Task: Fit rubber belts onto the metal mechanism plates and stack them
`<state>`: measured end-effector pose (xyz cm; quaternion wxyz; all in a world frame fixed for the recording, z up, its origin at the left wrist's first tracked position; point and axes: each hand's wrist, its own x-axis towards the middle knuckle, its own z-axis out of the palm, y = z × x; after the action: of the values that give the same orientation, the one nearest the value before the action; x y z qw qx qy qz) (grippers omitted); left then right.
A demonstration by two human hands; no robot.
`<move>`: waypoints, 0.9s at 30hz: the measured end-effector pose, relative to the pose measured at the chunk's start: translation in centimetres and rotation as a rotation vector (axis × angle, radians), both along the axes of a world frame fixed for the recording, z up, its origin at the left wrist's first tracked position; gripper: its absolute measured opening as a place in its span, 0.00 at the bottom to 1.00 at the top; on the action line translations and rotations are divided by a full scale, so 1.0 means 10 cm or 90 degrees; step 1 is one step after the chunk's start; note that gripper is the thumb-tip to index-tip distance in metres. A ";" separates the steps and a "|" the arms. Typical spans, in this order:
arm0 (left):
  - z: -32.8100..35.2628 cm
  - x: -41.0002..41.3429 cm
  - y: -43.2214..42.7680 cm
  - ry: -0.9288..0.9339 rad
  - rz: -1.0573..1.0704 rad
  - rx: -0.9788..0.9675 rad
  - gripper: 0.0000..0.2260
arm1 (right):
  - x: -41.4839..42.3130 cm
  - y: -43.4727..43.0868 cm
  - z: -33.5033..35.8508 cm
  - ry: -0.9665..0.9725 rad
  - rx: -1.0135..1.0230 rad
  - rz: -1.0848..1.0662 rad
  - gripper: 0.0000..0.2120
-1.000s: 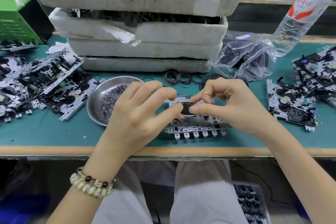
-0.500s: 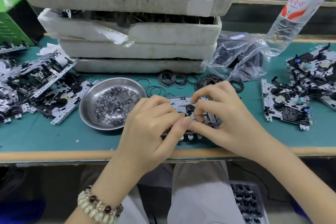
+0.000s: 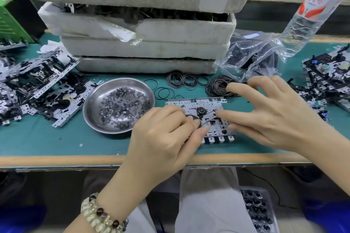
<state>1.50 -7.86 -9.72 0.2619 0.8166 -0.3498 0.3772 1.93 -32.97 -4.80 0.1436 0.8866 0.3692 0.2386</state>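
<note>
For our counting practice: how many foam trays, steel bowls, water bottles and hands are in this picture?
Foam trays: 4
Steel bowl: 1
Water bottle: 1
Hands: 2 (left hand pinching a rubber belt, right hand)
Total: 8

Mechanism plate (image 3: pixel 212 104) lay flat on green mat (image 3: pixel 56 142). Left hand (image 3: pixel 162 138) pinched rubber belt (image 3: pixel 195 117) over it. Right hand (image 3: pixel 269 119), fingers spread, touched plate. Washer dish (image 3: pixel 91 106) stood just beside.
</note>
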 end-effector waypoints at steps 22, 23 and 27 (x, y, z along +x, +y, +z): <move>-0.04 -0.01 -0.01 0.086 -0.064 -0.066 0.18 | 0.18 0.16 0.01 0.002 0.004 -0.027 0.21; -0.05 -0.01 -0.02 0.088 -0.065 -0.068 0.18 | 0.19 0.17 0.01 0.009 0.008 -0.032 0.21; -0.05 -0.02 -0.02 0.105 -0.064 -0.080 0.19 | 0.18 0.27 -0.01 0.101 0.126 -0.085 0.23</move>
<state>1.29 -8.03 -10.22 0.3591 0.8083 -0.3429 0.3164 3.72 -30.31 -4.92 0.0411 0.9351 0.2944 0.1929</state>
